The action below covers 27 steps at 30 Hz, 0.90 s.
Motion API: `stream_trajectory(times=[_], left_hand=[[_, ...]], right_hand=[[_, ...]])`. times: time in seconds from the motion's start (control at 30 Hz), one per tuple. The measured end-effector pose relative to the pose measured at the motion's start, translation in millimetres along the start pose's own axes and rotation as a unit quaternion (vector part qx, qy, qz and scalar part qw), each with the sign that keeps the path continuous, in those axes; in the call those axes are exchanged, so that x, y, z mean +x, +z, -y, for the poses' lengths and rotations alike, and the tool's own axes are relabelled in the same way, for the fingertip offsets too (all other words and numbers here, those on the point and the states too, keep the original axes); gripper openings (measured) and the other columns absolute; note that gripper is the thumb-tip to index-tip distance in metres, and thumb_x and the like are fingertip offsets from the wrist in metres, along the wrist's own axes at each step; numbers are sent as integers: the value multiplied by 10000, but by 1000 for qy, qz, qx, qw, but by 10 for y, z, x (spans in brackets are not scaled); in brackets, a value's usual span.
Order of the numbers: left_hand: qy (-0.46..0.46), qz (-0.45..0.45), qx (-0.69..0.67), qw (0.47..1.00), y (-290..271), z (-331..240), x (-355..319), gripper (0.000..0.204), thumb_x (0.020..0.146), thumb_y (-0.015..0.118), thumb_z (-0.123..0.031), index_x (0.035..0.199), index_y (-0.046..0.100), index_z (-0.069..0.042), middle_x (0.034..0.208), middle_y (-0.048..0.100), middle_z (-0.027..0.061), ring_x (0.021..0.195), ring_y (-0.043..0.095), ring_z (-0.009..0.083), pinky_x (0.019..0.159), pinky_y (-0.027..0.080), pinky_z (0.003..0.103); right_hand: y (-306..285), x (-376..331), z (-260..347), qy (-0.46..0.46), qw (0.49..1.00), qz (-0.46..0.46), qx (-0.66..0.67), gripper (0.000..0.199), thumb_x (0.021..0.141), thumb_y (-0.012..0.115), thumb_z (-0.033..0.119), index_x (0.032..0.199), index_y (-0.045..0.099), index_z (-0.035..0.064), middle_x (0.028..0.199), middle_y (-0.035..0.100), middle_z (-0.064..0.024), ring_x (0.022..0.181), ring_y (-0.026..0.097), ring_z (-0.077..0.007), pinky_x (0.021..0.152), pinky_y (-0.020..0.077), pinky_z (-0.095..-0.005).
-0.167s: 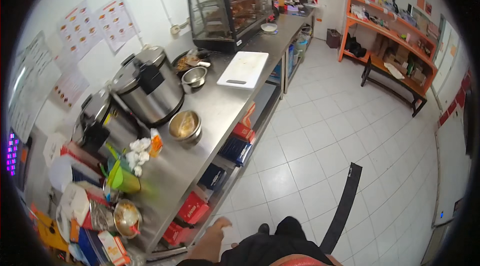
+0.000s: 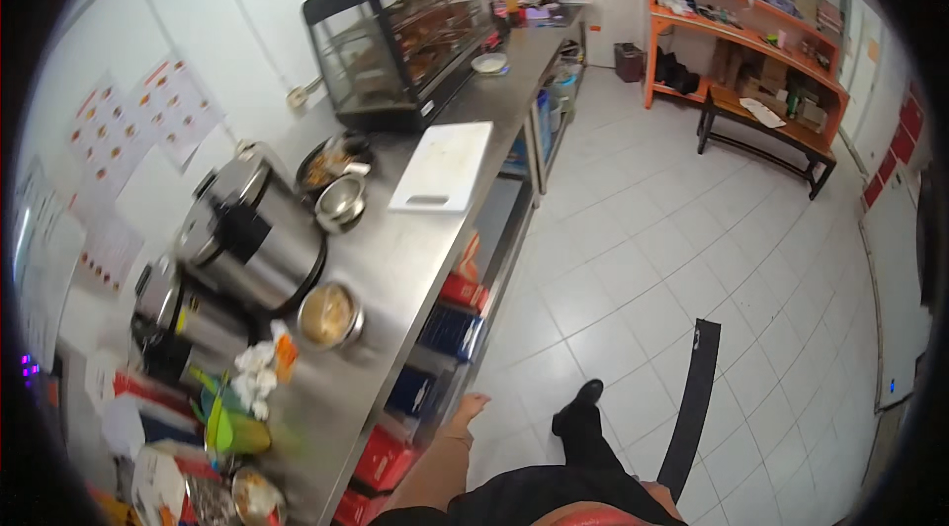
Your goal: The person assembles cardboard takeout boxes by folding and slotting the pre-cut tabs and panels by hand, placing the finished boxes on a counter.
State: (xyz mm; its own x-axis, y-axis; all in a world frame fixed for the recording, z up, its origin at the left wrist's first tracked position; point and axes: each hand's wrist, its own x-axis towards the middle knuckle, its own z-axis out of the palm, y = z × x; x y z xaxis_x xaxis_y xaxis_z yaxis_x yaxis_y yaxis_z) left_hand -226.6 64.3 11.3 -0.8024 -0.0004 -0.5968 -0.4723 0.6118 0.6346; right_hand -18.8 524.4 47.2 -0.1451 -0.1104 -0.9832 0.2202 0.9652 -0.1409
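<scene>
My left hand (image 2: pixel 472 410) hangs beside the front edge of a long steel counter (image 2: pixel 395 313), near the boxes on its lower shelf. It holds nothing, and its fingers look loosely stretched out. At the lower edge, a bit of skin on my right side shows by the near end of a long dark strip (image 2: pixel 689 402); the fingers of my right hand cannot be made out. My leg in black, with a dark shoe (image 2: pixel 590 393), is stretched forward on the tiled floor (image 2: pixel 633 279).
Along the counter are steel cookers (image 2: pixel 252 224), a steel bowl (image 2: pixel 331 315), a green jug (image 2: pixel 237 430), a white cutting board (image 2: pixel 443 167) and a glass food warmer (image 2: pixel 400 37). Red boxes (image 2: pixel 384 457) sit beneath. A bench (image 2: pixel 766 121) and orange shelves (image 2: pixel 746 27) stand far right.
The view has shifted, with the counter's things now farther left and lower. My left hand is higher and farther right in the picture. One leg has come forward, showing its shoe.
</scene>
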Motion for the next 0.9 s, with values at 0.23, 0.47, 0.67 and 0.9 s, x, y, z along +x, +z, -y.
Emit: stream_trajectory(times=[0.23, 0.47, 0.67, 0.9], left_hand=[[177, 171, -60, 967, 378, -1858, 1176, 214, 794, 602, -239, 903, 644, -59, 809, 642, 79, 730, 589, 186, 664, 458, 303], [247, -355, 47, 900, -1154, -3193, 2080, 167, 799, 565, -190, 802, 594, -26, 689, 550, 155, 681, 549, 306, 613, 429, 383], [178, -501, 183, 827, -2355, -4118, 2959, 300, 683, 666, -250, 932, 594, -98, 965, 559, 100, 870, 518, 308, 730, 420, 400], [125, -532, 155, 823, -2584, -4504, 4108, 400, 671, 684, -317, 1018, 577, -149, 1136, 452, 108, 1052, 382, 333, 864, 318, 473]], right_hand=[[-2231, 355, -372, -81, 976, -200, 23, 428, 558, 749, 305, 916, 648, 94, 959, 625, -123, 919, 584, -288, 772, 464, -392], [-5221, 95, 618, -355, 747, -499, 260, 248, 773, 621, 222, 930, 619, 30, 805, 629, -92, 717, 584, -161, 635, 460, -279], [-7041, 152, 1693, -455, 803, -328, 202, 238, 789, 601, 209, 961, 614, 46, 872, 631, -92, 770, 589, -157, 662, 465, -276], [-8061, 1309, 787, -296, 875, -284, 257, 195, 776, 599, 197, 841, 628, 16, 691, 605, -71, 584, 554, -135, 537, 453, -270]])
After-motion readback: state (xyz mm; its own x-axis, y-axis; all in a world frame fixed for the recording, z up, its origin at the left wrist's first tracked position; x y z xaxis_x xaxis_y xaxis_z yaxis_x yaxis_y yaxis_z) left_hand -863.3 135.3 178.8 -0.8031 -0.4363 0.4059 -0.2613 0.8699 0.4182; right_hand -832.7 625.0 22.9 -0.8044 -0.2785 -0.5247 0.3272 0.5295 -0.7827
